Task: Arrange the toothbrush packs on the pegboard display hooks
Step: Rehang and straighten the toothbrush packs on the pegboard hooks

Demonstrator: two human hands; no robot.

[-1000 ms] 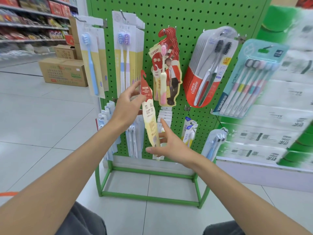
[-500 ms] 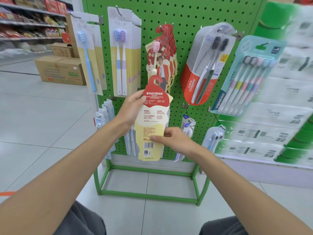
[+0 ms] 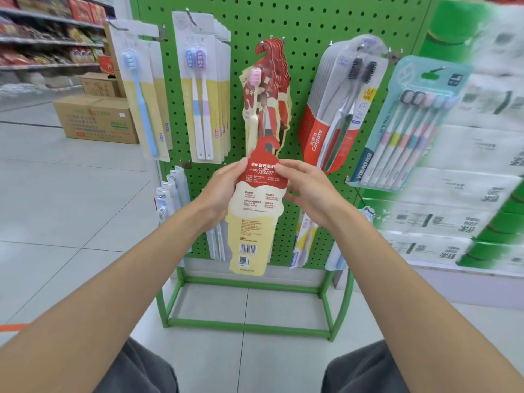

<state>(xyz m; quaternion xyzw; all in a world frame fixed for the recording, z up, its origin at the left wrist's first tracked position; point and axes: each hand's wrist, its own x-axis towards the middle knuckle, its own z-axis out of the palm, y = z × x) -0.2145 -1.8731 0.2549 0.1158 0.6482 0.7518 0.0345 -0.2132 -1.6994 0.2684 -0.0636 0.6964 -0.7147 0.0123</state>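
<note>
Fingertips of left hand [image 3: 224, 188] pinching upper left edge of cone-shaped toothbrush pack [image 3: 255, 217], right hand [image 3: 309, 191] gripping upper right edge, pack upright, printed back outward, before pegboard [image 3: 300, 24] centre, just below hanging matching packs [image 3: 272, 89].

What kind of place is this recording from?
Most likely a supermarket or convenience store: a green pegboard display hung with Colgate toothbrush packs, stocked shelves at back left, and cardboard cartons on the tiled floor.
</note>
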